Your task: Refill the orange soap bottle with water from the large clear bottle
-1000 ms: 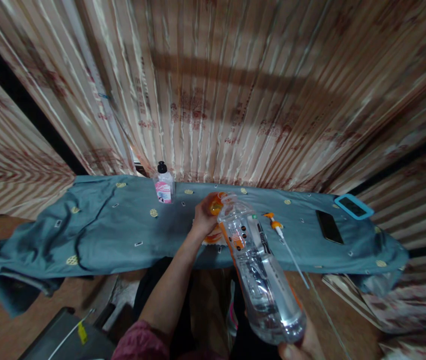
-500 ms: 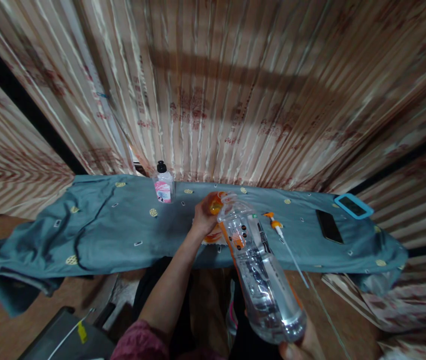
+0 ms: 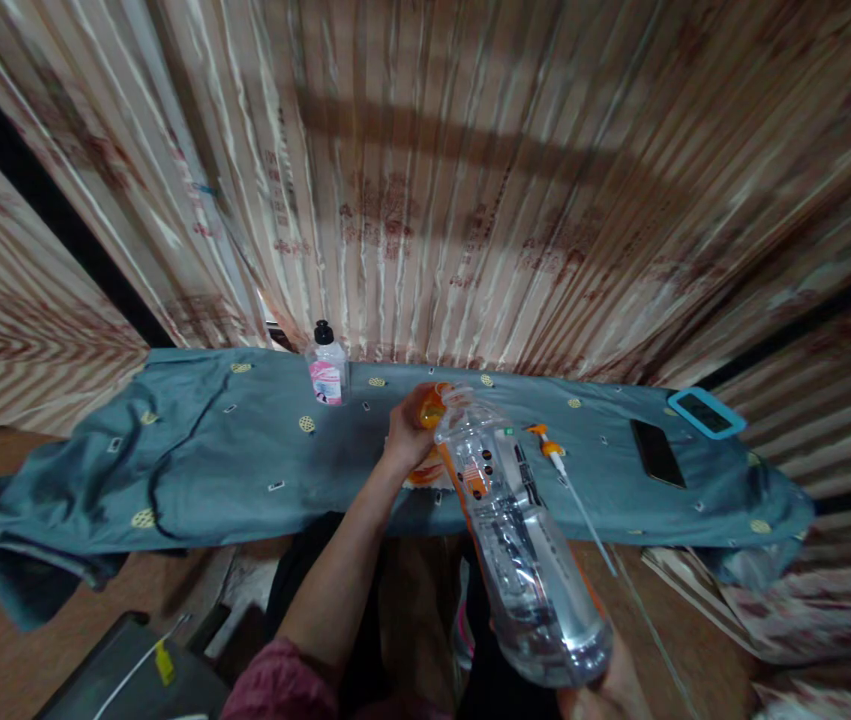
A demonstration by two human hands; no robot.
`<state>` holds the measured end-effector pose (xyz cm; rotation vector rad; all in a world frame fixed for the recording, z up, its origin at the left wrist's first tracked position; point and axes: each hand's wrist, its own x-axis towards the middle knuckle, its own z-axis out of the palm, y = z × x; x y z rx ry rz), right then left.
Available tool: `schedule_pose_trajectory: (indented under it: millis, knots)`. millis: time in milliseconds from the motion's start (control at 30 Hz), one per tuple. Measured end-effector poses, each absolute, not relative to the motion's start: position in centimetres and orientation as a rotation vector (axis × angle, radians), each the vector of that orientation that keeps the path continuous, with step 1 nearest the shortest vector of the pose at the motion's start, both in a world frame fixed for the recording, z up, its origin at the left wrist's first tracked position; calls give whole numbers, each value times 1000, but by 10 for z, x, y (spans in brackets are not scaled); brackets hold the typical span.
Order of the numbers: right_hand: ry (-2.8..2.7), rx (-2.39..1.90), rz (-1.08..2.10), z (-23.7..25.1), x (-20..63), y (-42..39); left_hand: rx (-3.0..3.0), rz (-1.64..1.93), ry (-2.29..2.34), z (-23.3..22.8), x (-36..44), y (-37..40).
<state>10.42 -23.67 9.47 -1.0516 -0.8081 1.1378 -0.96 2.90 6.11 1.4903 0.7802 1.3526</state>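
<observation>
While your right hand (image 3: 611,688) grips the large clear bottle (image 3: 526,555) by its base, your left hand (image 3: 410,428) is closed around a small orange container (image 3: 432,408) at the bottle's mouth end. The bottle lies tilted in the air in front of you, its base near your body and its open neck pointing away, over the middle of the blue-green cloth (image 3: 245,455). Clear liquid shows inside it, and its label carries orange and dark marks. The neck meets the container's rim so closely that they are probably touching, though the view is too small to settle it. Your right fingers are largely hidden behind the base.

Just below your left hand, an orange-and-white item (image 3: 427,472) rests on the cloth, partly covered by your wrist and the bottle. To the right of the bottle lies an orange pump top (image 3: 549,449), its long pale tube (image 3: 590,520) reaching past the cloth's near edge. Farther right you have a dark phone (image 3: 657,453) and, just beside it, a blue-framed device (image 3: 706,413). Left of your hands, a black-capped bottle (image 3: 328,376) with a pink label stands upright near the patterned curtain (image 3: 410,220).
</observation>
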Motion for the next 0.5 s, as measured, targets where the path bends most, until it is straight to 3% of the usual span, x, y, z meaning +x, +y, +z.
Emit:
schedule_pose_trajectory:
  millis: [500]
  knots:
    - [-784, -964, 1217, 102, 103, -236, 1513, 1369, 775, 64, -11, 28]
